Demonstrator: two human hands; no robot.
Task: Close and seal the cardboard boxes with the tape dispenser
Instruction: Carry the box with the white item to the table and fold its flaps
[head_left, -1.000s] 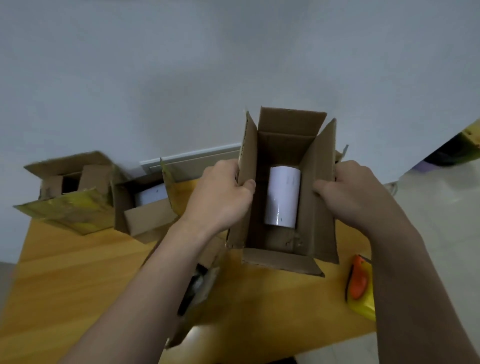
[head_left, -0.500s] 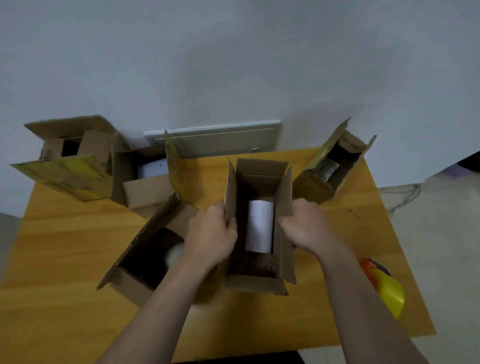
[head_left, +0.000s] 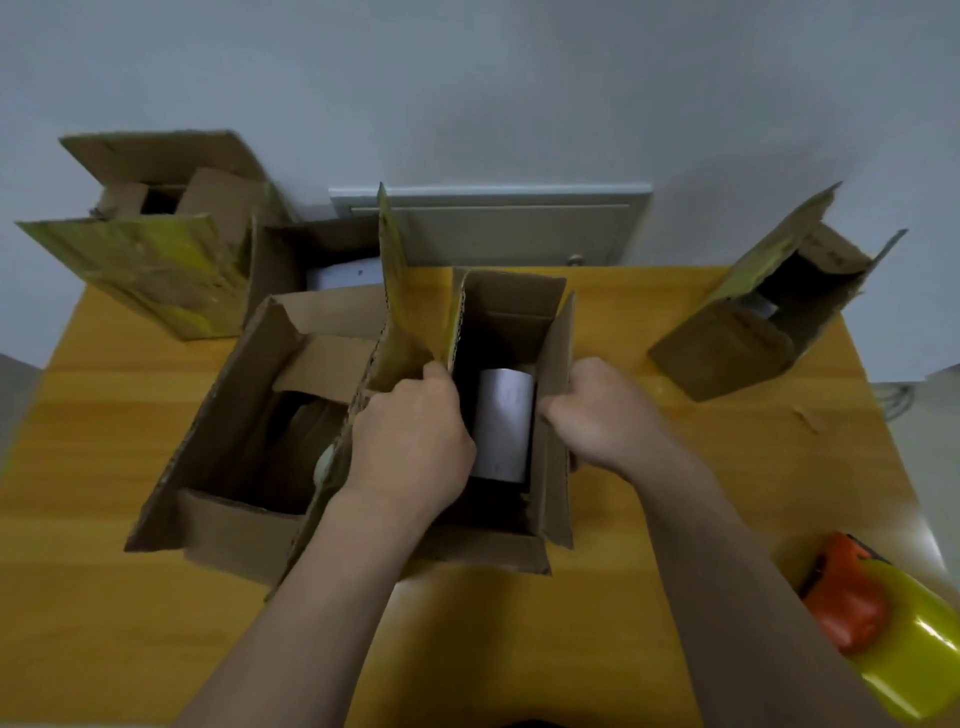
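**Grip.** The left hand (head_left: 410, 441) has its fingers curled over the upright left side flap of the centre box (head_left: 511, 299). The right hand (head_left: 605, 415) pinches the upright right side flap, thumb toward the opening. Both grips hold cardboard.

**Location.** The centre box appears to stand mid-tabletop (head_left: 104, 623) with its top flaps open. A white roll (head_left: 501, 423) lies inside. The near-left box (head_left: 228, 415) is just beside it; contact cannot be confirmed.

**Handling (judgement).**
- Corrugated board is light and stiff across a panel, but it folds readily at the scored flap line.
- The contents look small, so the box may slide or tip under a one-sided push.
- Take hold at the free flap edges.
- Fold the end flaps first, then the side flaps.
- Press flat over the seam while taping.
- The flap edges look frayed, so pull gently.

**Surroundings.** The tape dispenser (head_left: 852, 597), orange with a yellow roll, lies at the near right tabletop edge, well apart from both hands. A right box (head_left: 727, 358) lies tilted and open. A far-left box (head_left: 156, 270) also stands open.

**Change.** One second ago the centre box was held up close to the camera. Half a second ago it was lower. It is now set down. Both hands keep the same flaps, no flap has been folded, and the dispenser has not moved.
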